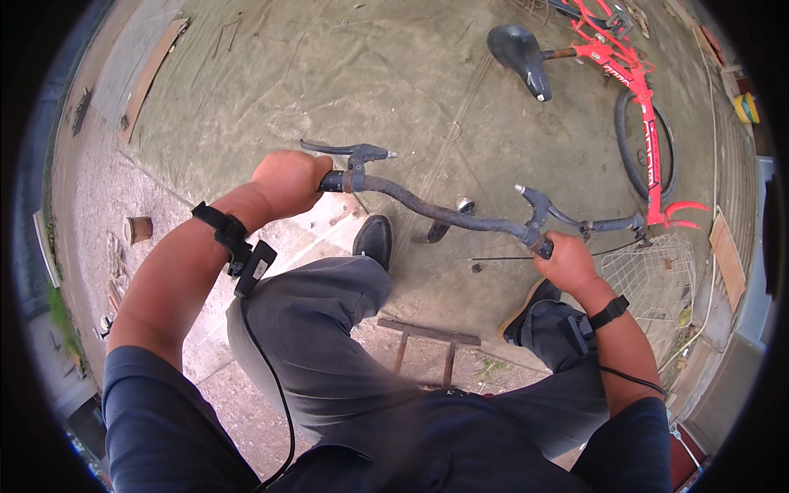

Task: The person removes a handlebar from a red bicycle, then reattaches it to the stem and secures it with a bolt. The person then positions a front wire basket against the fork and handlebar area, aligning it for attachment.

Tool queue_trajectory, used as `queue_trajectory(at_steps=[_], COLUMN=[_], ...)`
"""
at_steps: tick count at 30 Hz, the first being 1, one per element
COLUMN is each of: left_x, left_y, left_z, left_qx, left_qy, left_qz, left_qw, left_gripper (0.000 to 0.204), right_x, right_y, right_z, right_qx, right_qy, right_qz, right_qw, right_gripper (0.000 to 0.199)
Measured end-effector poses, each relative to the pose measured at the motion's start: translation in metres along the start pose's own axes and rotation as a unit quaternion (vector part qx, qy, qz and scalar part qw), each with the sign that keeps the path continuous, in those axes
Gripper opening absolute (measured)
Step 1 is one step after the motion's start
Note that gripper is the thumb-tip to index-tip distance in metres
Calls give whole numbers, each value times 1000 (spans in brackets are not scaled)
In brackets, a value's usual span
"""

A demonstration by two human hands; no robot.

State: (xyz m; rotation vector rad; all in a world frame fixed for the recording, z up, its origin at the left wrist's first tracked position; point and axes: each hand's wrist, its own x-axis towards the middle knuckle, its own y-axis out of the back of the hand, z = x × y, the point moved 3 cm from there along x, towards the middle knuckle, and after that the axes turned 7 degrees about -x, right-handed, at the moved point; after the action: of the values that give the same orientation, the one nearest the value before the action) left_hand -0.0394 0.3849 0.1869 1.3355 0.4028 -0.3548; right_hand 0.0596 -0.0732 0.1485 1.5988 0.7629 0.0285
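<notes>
A dark, curved bicycle handlebar (436, 212) with brake levers stretches across the middle of the view. My left hand (288, 181) is closed around its left grip, just below the left brake lever (337, 149). My right hand (567, 259) is closed around the right grip, beside the right brake lever (592, 222). A small bell (465, 205) sits near the bar's middle. Both wrists wear black straps with small devices and cables. My knees in grey trousers and black shoes are below the bar.
A red bicycle frame (633, 82) with a black saddle (519, 51) and a tyre lies at the upper right on a grey-green tarp. A white wire basket (649, 279) rests at right. A metal stool frame (427, 333) stands between my legs. A plank lies upper left.
</notes>
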Motion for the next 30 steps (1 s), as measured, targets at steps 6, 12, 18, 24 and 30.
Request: queue_trajectory(at_steps=[6, 12, 18, 24, 30], left_x=[2, -10, -2, -10, -9], left_y=[-1, -4, -10, -16, -17], left_z=[-3, 4, 7, -1, -5], left_qx=[-16, 11, 14, -56, -83], left_qy=[-1, -19, 32, 22, 2], left_qz=[-23, 57, 1, -40, -61], left_qw=[1000, 998, 999, 997, 995], left_gripper=[11, 16, 20, 23, 19], right_x=[3, -2, -8, -5, -3], right_y=[-1, 0, 7, 13, 7], right_z=[1, -2, -17, -23, -17], right_qx=[-25, -6, 5, -31, -12], right_qy=[-9, 7, -16, -18, 27], right_qz=[-13, -25, -37, -41, 25], right_qw=[1000, 1000, 999, 999, 999], right_gripper=[20, 23, 21, 22, 15])
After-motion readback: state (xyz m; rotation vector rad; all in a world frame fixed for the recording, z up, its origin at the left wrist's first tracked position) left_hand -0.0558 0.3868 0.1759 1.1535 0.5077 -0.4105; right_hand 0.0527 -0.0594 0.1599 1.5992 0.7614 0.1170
